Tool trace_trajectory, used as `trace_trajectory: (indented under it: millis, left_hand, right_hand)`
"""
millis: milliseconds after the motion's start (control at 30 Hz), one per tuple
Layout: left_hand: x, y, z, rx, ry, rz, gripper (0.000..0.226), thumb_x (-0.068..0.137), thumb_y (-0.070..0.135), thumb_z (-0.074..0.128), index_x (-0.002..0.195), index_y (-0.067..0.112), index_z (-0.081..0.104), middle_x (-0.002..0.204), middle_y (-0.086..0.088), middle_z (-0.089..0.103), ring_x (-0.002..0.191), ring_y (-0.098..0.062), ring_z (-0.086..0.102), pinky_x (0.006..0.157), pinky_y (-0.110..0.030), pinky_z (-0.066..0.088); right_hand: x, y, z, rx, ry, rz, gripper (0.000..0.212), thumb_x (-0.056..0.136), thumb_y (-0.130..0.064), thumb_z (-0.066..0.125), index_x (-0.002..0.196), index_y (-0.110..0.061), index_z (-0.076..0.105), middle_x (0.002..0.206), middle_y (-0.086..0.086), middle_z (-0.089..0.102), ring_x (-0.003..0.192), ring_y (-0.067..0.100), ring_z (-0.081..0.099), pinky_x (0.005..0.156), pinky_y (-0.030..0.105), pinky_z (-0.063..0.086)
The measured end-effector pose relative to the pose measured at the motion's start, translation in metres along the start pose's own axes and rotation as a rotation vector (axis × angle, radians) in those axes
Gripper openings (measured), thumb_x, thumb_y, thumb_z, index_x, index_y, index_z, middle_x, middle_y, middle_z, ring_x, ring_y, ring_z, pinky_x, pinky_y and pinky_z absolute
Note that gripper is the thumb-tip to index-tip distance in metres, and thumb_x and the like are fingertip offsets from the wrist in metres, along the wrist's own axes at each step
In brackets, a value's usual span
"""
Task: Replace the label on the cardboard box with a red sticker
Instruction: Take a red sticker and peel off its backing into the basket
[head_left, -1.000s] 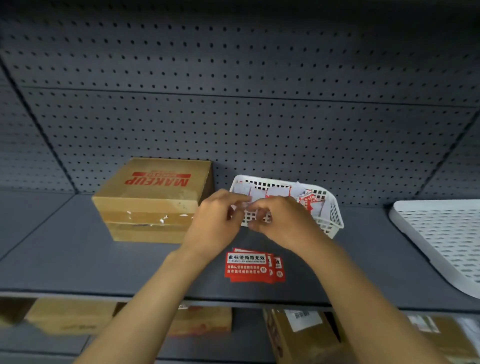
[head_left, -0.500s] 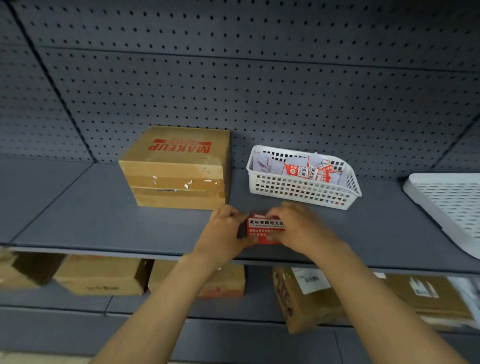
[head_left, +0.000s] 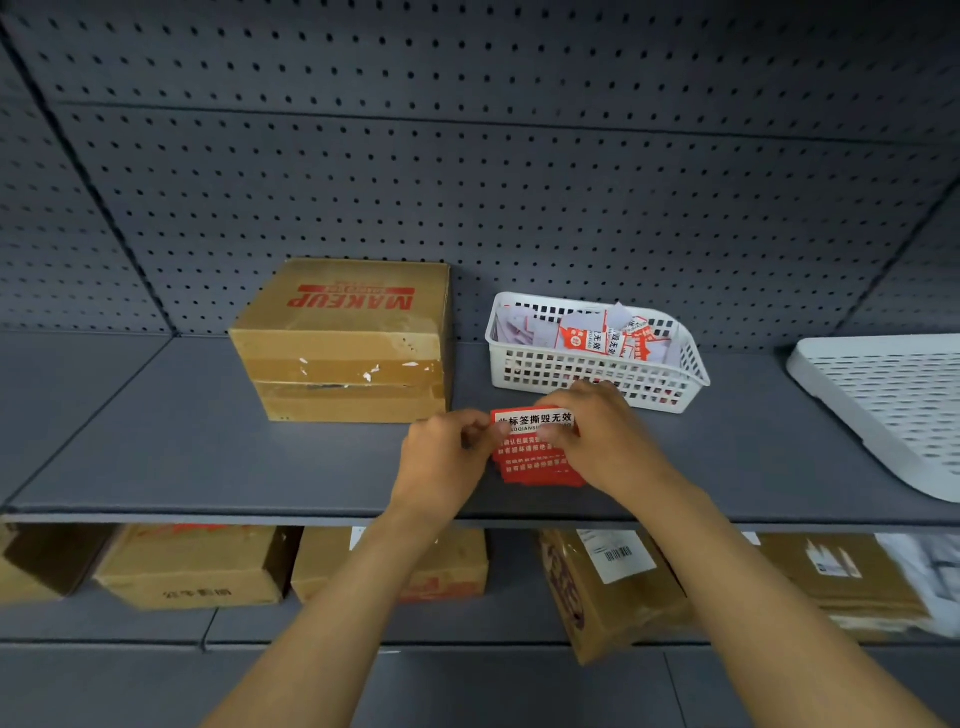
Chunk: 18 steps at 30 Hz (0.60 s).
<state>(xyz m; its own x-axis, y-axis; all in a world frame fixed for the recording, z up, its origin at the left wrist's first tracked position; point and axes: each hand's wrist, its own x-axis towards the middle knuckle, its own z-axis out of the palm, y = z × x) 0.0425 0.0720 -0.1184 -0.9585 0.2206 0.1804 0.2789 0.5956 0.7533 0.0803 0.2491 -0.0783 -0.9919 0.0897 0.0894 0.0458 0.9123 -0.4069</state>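
The cardboard box (head_left: 345, 343) reads "MAKEUP" in red block letters, upside down from where I stand, and the top red sticker (head_left: 530, 434) in my grip carries a white band with black Chinese characters, 标签撕毁无效 being the part I can read, with smaller white lines on red below that are too fine to make out. My left hand (head_left: 447, 457) pinches the sticker's left edge between thumb and fingertips, and my right hand (head_left: 602, 441) clamps its right side, both hands closed on it. It sits on top of a small stack of red stickers (head_left: 540, 470) lying on the grey shelf (head_left: 182, 447), just in front of the box's right corner. The box is brown, taped across its front, with white torn scraps along the tape (paper remnants, by the look). Beside it stands a white basket (head_left: 592, 371) full of crumpled red-and-white papers, touching my right knuckles in view. A white perforated tray (head_left: 893, 405) lies far right. More boxes (head_left: 192, 566) sit on the shelf below.
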Motion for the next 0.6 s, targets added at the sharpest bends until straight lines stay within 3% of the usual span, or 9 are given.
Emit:
trace_trajectory:
  millis: [200,267,333,467,533,600]
  left_hand:
    - [0.004,0.001,0.001,0.034,0.083,0.129,0.021,0.091,0.034,0.068,0.105,0.024,0.079,0.092,0.003,0.081,0.078,-0.011,0.072,0.073,-0.029,0.059]
    - [0.005,0.003,0.0,0.005,0.094,0.12,0.019,0.09,0.032,0.071,0.102,0.021,0.08,0.09,0.007,0.079,0.076,-0.004,0.07,0.069,-0.021,0.057]
    - [0.005,0.008,-0.005,-0.169,0.069,0.012,0.015,0.088,0.029,0.073,0.097,0.02,0.08,0.082,0.014,0.075,0.074,0.005,0.069,0.063,-0.007,0.051]
    - [0.009,0.026,-0.02,-0.695,0.004,-0.208,0.009,0.082,0.017,0.079,0.085,0.025,0.08,0.078,0.009,0.08,0.079,0.0,0.073,0.064,-0.009,0.052]
    - [0.011,0.036,-0.029,-0.803,0.0,-0.221,0.01,0.08,0.018,0.08,0.088,0.023,0.08,0.083,0.004,0.082,0.078,-0.002,0.074,0.067,-0.012,0.053]
    - [0.011,0.045,-0.037,-0.89,0.0,-0.217,0.014,0.079,0.02,0.078,0.094,0.019,0.08,0.082,0.002,0.081,0.074,-0.003,0.073,0.065,-0.013,0.053]
  right_hand:
    - [0.005,0.003,-0.006,0.055,0.011,0.006,0.023,0.098,-0.033,0.06,0.118,-0.025,0.07,0.119,-0.002,0.059,0.122,0.018,0.046,0.094,0.029,0.037]
    - [0.009,0.004,-0.012,0.151,-0.005,0.009,0.022,0.099,-0.028,0.059,0.117,-0.025,0.07,0.117,-0.002,0.065,0.115,0.017,0.055,0.09,0.03,0.046]
    - [0.011,0.004,-0.021,0.336,0.004,0.054,0.024,0.097,-0.027,0.063,0.121,-0.027,0.067,0.119,-0.004,0.066,0.105,0.012,0.061,0.081,0.025,0.053]
    - [0.013,-0.004,-0.035,0.378,0.347,0.091,0.044,0.085,-0.028,0.077,0.123,-0.031,0.057,0.118,-0.008,0.05,0.093,0.005,0.058,0.079,0.029,0.054]
    - [0.011,-0.016,-0.041,0.357,0.489,0.036,0.038,0.082,-0.028,0.079,0.114,-0.029,0.058,0.112,-0.01,0.046,0.088,0.004,0.055,0.078,0.031,0.054]
    - [0.01,-0.029,-0.044,0.294,0.527,-0.105,0.021,0.082,-0.033,0.078,0.099,-0.028,0.067,0.105,-0.007,0.053,0.096,0.012,0.057,0.087,0.039,0.053]
